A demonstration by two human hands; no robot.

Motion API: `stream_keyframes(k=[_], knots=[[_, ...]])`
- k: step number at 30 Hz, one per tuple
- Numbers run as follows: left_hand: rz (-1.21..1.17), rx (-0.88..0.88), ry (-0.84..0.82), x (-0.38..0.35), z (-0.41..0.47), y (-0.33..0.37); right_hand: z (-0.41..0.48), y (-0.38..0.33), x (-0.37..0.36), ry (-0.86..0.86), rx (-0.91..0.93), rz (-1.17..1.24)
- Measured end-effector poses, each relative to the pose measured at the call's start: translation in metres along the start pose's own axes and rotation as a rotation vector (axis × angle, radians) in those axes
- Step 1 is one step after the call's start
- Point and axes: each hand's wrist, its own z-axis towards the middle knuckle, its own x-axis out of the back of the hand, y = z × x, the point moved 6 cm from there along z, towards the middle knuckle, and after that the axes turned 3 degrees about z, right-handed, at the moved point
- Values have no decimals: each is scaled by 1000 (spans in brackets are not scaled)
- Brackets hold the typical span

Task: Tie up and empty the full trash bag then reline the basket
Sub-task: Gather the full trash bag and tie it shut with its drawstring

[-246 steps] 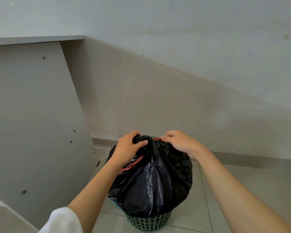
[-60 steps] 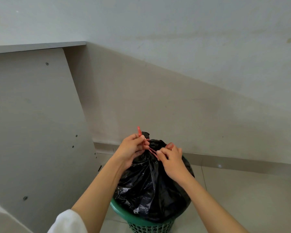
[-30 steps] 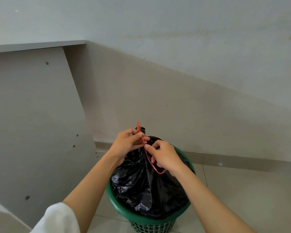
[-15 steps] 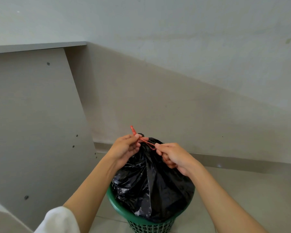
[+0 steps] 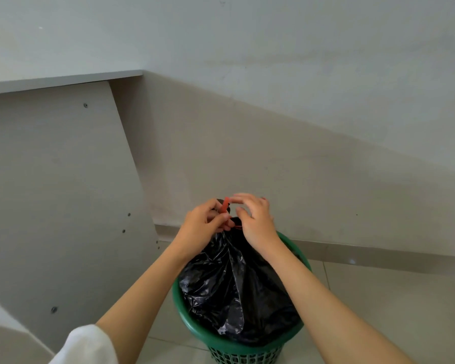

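Observation:
A full black trash bag (image 5: 237, 290) sits in a green mesh basket (image 5: 210, 337) on the tiled floor. Its mouth is gathered into a neck at the top, where a red drawstring (image 5: 225, 206) sticks up. My left hand (image 5: 200, 229) pinches the drawstring and the bag's neck. My right hand (image 5: 255, 219) is right beside it over the neck, fingertips curled at the red string. The knot itself is hidden between my fingers.
A grey wall runs close behind the basket, with a skirting strip (image 5: 378, 256) along the floor. A grey panel (image 5: 50, 193) with screw holes stands at the left, under a ledge (image 5: 63, 80). Pale floor tiles (image 5: 392, 298) lie to the right.
My right hand has come up from the right side of the bag to meet my left hand at the neck. The stretched red string between them has shortened.

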Motion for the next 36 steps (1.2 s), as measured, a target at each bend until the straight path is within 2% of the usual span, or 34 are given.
stream_keyframes(k=[3,5,9,12,15,18,20,22,25,27,31,36], knots=[[102,-103,31,2,-4,4,-1,-1,-12,-198,-79,394],[65,-114,9,1,-4,6,-5,-1,-14,-292,-119,494],[-82,-44,-40,-2,-2,0,0,5,-18,-332,-227,391],[-106,-8,-8,1,-4,-10,5,13,-15,-285,-291,287],[32,-56,62,6,-7,-14,6,20,-9,-238,-289,277],[203,-130,141,5,-10,-13,2,26,-8,-269,-291,206],[134,-118,196,2,-11,-18,3,29,-7,-262,-222,144],[-56,-48,251,-2,-11,-26,3,29,-6,-260,-190,169],[-430,64,291,-14,-13,-37,-3,38,-7,-297,-325,335],[-565,110,313,-21,-13,-42,-7,42,-8,-306,-390,427],[-619,128,268,-29,-12,-44,-13,50,-11,-269,-499,550],[-512,87,206,-31,-11,-38,-14,48,-9,-137,-534,761]])
